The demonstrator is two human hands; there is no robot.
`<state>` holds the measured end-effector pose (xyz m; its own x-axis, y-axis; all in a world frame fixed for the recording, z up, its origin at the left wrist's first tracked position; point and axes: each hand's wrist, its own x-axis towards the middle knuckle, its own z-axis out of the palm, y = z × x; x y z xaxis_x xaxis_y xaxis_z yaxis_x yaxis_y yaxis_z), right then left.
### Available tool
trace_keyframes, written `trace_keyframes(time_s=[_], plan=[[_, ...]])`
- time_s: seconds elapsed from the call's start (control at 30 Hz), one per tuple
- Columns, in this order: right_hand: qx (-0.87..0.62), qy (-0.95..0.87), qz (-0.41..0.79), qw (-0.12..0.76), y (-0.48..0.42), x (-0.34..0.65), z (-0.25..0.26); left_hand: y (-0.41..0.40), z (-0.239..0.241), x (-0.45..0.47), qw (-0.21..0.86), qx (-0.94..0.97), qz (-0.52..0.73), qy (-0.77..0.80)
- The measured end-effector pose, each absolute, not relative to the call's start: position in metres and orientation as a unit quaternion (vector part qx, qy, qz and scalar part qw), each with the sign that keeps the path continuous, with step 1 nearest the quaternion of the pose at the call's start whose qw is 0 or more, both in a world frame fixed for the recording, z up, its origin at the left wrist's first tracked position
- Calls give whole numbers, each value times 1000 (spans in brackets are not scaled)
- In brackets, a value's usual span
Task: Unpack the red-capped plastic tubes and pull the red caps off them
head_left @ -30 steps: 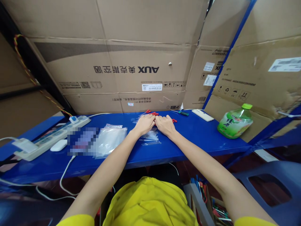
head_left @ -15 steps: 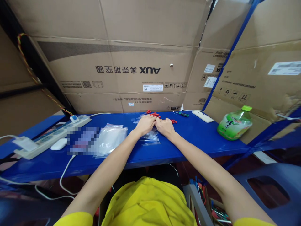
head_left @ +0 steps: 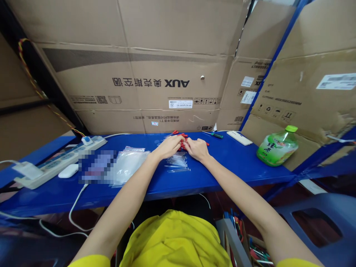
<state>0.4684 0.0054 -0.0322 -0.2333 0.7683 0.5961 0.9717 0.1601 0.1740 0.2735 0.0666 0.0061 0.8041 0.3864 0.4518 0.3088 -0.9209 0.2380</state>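
Observation:
My left hand [head_left: 169, 147] rests over a pile of small red-handled tools [head_left: 175, 132], its fingers curled down among the handles. Close beside it, my right hand [head_left: 198, 149] is closed, with thumb and fingers at the same red handles. The fingertips of both hands nearly meet, and partly hide what they grip. Thin clear rods or shafts [head_left: 178, 161] lie in a row below the hands on the blue table. A red handle end sticks out just right of my right hand.
Clear plastic bags [head_left: 132, 165] lie to the left, beside a blurred-out flat item. A power strip [head_left: 63, 159] and white case [head_left: 68, 171] are farther left. Toward the right are a green-handled screwdriver [head_left: 217, 135], white phone [head_left: 239, 138] and green bottle [head_left: 277, 146]. Cardboard [head_left: 155, 29] stands behind.
My hands have shifted slightly apart, uncovering more red handles between them. My right hand now covers most of the red pieces seen at its right before.

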Motion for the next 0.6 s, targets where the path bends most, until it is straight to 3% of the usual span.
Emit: trace_keyframes(time_s=[0.27, 0.47, 0.6], plan=[[-616, -702, -279, 224, 9, 469, -34, 65, 2, 280, 102, 924, 302, 212], [-602, -695, -294, 263, 9, 472, -33, 62, -1, 294, 357, 845, 359, 170], [-591, -694, -299, 283, 10, 471, -34, 61, -4, 300, 466, 792, 373, 133]])
